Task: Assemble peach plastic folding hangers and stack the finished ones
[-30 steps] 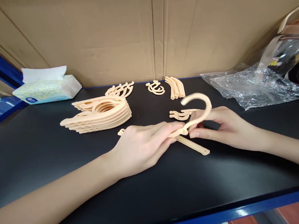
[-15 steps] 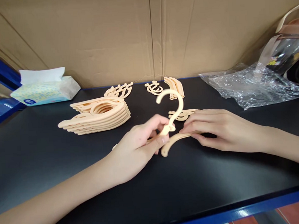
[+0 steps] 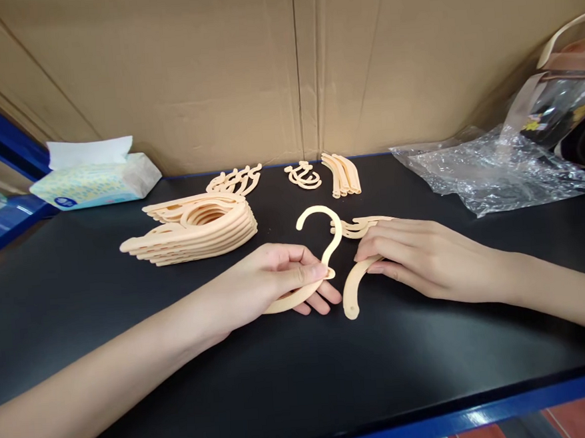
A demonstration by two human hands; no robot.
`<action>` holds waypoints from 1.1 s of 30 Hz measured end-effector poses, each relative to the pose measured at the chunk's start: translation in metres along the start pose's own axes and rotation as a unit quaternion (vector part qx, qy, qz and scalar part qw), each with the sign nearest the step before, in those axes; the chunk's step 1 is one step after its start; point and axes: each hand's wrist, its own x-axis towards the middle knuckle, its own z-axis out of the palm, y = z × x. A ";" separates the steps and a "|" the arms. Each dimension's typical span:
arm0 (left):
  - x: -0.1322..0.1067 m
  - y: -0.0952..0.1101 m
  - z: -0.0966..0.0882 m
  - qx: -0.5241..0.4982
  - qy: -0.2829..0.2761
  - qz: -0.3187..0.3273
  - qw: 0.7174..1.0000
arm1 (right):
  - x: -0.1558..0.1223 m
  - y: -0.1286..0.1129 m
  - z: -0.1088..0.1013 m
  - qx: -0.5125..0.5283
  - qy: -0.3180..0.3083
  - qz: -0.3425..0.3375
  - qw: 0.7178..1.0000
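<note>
My left hand (image 3: 277, 280) pinches a cream plastic hanger hook (image 3: 334, 233) with a curved arm piece (image 3: 291, 302) joined at its base; the rest of that arm is hidden by the hand. A short gap to the right, my right hand (image 3: 420, 257) grips a separate curved hanger arm (image 3: 352, 291), its end with a small hole pointing down and toward me. Behind the right hand, partly covered by it, lie several more thin cream hanger pieces (image 3: 353, 228).
A stack of folded cream hangers (image 3: 208, 231) lies at the left. Loose hooks (image 3: 234, 180), more hooks (image 3: 303, 175) and curved arms (image 3: 342, 174) line the back edge. A tissue pack (image 3: 94, 179) stands back left, a clear plastic bag (image 3: 469, 173) back right. Cardboard (image 3: 212, 71) walls the rear.
The hook in my left hand has tipped lower and flatter, and that palm has turned up. The arm piece in my right hand has moved slightly right and swung its end down, away from the hook.
</note>
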 end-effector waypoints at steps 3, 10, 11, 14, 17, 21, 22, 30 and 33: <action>0.000 0.001 0.001 -0.055 0.018 -0.014 0.998 | -0.002 0.002 0.001 -0.016 0.011 -0.010 1.000; 0.001 0.004 -0.004 -0.063 -0.004 -0.013 0.998 | -0.005 0.002 0.000 -0.048 0.014 0.003 0.999; 0.001 0.005 -0.004 -0.056 -0.004 -0.012 0.998 | -0.005 0.002 -0.001 -0.050 0.015 0.003 0.999; 0.000 0.007 -0.002 -0.030 -0.005 -0.009 0.999 | -0.004 0.001 -0.002 -0.058 0.021 -0.001 0.998; -0.001 0.010 0.001 -0.022 0.008 -0.015 1.000 | -0.004 0.001 -0.002 -0.065 0.023 -0.006 0.998; -0.002 0.013 0.004 -0.014 0.022 -0.027 0.999 | -0.004 0.001 -0.002 -0.091 0.035 -0.021 0.995; -0.002 0.014 0.005 -0.018 0.026 -0.032 0.999 | -0.004 0.001 -0.001 -0.099 0.041 -0.026 0.994; -0.001 0.014 0.005 -0.034 0.047 -0.038 0.998 | -0.005 0.000 -0.002 -0.147 0.059 -0.046 0.986; -0.001 0.013 0.004 -0.039 0.041 -0.051 0.997 | -0.004 -0.002 -0.001 -0.159 0.057 -0.054 0.984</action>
